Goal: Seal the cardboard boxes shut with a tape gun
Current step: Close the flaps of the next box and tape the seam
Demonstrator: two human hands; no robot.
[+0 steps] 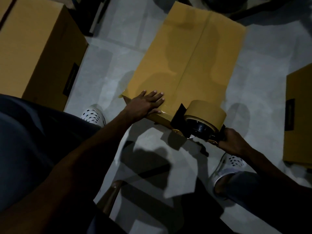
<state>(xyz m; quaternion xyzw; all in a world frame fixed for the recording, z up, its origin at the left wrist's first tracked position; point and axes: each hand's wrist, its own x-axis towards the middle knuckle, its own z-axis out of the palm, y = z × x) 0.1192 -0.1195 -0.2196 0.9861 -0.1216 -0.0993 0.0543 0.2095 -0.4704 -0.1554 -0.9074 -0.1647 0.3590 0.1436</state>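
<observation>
Cardboard box lies flat on the pale tiled floor between the person's white shoes, a strip of tape already running down its centre seam. Left hand presses flat, fingers spread, on the near edge over a shiny cross strip. Right hand is wrapped around the handle of the tape gun, which sits at the box's near right corner. Likely risks: the tape wrinkles or lifts if the gun pulls at an angle, or tears unevenly at the edge. Two other boxes, one at left and one at right, wait nearby.
</observation>
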